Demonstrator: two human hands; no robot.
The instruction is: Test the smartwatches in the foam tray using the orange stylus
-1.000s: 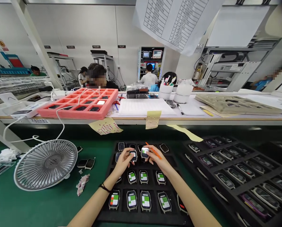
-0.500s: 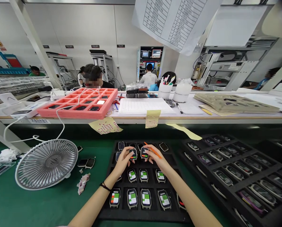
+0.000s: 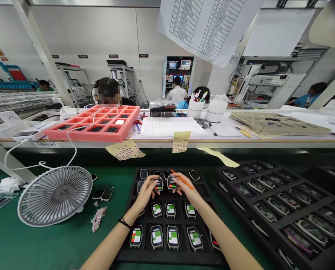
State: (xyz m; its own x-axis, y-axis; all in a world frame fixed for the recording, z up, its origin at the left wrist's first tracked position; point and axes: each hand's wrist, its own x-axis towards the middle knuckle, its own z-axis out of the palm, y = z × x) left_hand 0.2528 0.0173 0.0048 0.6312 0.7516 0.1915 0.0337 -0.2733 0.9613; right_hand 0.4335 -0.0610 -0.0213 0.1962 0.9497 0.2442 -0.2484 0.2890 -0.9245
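Observation:
My left hand (image 3: 147, 189) is closed on a smartwatch case (image 3: 158, 184) with a lit screen showing orange and green marks. In my right hand (image 3: 185, 187) is a second smartwatch case (image 3: 172, 183), its dark screen lit with an orange strip. An orange stick, perhaps a pen (image 3: 184, 180), lies across the right fingers. Both hands hover side by side over a black foam tray (image 3: 167, 255). Several watch cases with green-and-white screens, such as a lit watch case (image 3: 173, 236), sit in its pockets. Part of the back row is hidden behind my hands.
Left of the tray stand a grey fan (image 3: 55, 195) and loose watch cases (image 3: 102, 194) on the green mat. A second black tray (image 3: 268, 210) of watch cases is at right. Above is a shelf with a pink foam tray (image 3: 125, 129) and papers (image 3: 170, 125).
Both hands stay nearly in place with the same watch cases. The orange stick shifts very slightly.

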